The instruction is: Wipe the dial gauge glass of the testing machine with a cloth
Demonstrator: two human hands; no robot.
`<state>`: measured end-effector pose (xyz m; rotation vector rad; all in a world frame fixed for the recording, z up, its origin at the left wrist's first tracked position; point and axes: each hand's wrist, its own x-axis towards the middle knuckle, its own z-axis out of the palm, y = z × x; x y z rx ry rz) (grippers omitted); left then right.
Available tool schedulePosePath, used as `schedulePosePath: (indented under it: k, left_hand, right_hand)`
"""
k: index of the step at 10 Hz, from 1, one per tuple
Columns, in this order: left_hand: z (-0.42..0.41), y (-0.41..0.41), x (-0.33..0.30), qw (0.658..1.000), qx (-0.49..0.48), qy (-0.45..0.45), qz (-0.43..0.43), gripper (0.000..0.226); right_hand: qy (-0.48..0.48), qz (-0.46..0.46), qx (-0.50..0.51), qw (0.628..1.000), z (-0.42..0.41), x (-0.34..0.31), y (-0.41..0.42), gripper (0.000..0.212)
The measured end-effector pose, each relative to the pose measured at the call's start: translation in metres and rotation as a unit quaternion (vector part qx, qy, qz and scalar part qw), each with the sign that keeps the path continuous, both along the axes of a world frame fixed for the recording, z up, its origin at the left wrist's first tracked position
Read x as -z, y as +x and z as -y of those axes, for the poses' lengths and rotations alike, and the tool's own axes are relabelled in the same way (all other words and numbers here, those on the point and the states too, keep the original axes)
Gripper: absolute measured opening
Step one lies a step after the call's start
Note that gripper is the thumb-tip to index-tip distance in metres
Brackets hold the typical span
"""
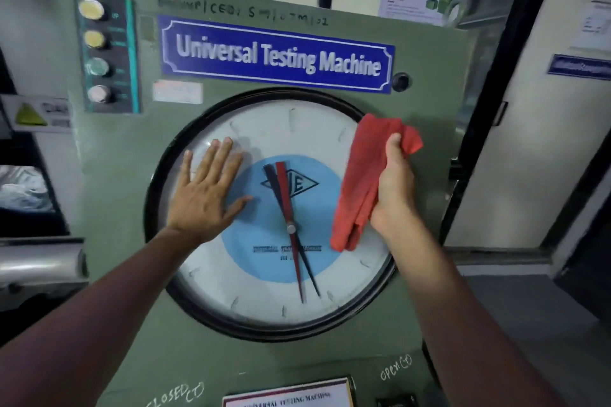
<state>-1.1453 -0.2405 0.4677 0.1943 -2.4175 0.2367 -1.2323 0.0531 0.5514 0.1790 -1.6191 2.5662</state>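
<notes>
A large round dial gauge (264, 287) with a black rim, white face, blue centre and red and black pointers fills the front of the green testing machine (109, 175). My left hand (208, 192) lies flat on the upper left of the glass, fingers spread. My right hand (393, 185) grips a red cloth (360, 185) that hangs against the right side of the glass, its top reaching past the rim.
A blue "Universal Testing Machine" plate (277, 54) sits above the dial. A panel of round buttons (99, 53) is at the upper left. A door and wall posters stand to the right. A label plate (287, 395) sits below the dial.
</notes>
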Motion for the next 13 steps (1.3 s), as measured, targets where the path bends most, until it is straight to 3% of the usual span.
schedulePosePath:
  k: [1, 3, 4, 5, 6, 7, 8, 10, 12, 13]
  left_hand:
    - [-0.004, 0.055, 0.002, 0.999, 0.002, 0.050, 0.005, 0.086]
    - [0.025, 0.254, 0.090, 0.981, -0.123, 0.145, 0.023, 0.088]
    - [0.028, 0.385, 0.157, 0.949, -0.221, 0.212, 0.067, 0.091]
    - [0.014, 0.522, 0.225, 0.894, -0.333, 0.287, 0.086, 0.089]
    - [-0.017, 0.614, 0.276, 0.844, -0.406, 0.338, 0.097, 0.086]
    - [-0.055, 0.693, 0.324, 0.791, -0.462, 0.388, 0.101, 0.085]
    - [-0.089, 0.750, 0.368, 0.743, -0.490, 0.446, 0.093, 0.086]
    - [-0.128, 0.804, 0.428, 0.713, -0.488, 0.500, 0.057, 0.087]
    - [-0.122, 0.820, 0.445, 0.707, -0.470, 0.525, 0.056, 0.087]
    - [-0.112, 0.820, 0.428, 0.715, -0.452, 0.526, 0.082, 0.087]
  right_hand:
    - [-0.070, 0.076, -0.224, 0.969, 0.035, 0.022, 0.039, 0.058]
    - [0.001, 0.166, -0.460, 0.873, 0.138, 0.122, 0.160, 0.056]
    - [0.088, 0.227, -0.568, 0.786, 0.193, 0.197, 0.243, 0.049]
    - [0.205, 0.287, -0.654, 0.669, 0.237, 0.283, 0.348, 0.057]
    - [0.312, 0.306, -0.666, 0.605, 0.263, 0.361, 0.425, 0.059]
    - [0.400, 0.292, -0.678, 0.543, 0.289, 0.435, 0.502, 0.028]
    - [0.450, 0.260, -0.692, 0.501, 0.310, 0.499, 0.567, 0.019]
    - [0.507, 0.167, -0.706, 0.465, 0.339, 0.593, 0.649, 0.038]
    - [0.638, -0.117, -0.656, 0.385, 0.326, 0.616, 0.659, 0.054]
    - [0.622, -0.128, -0.654, 0.411, 0.307, 0.597, 0.649, 0.057]
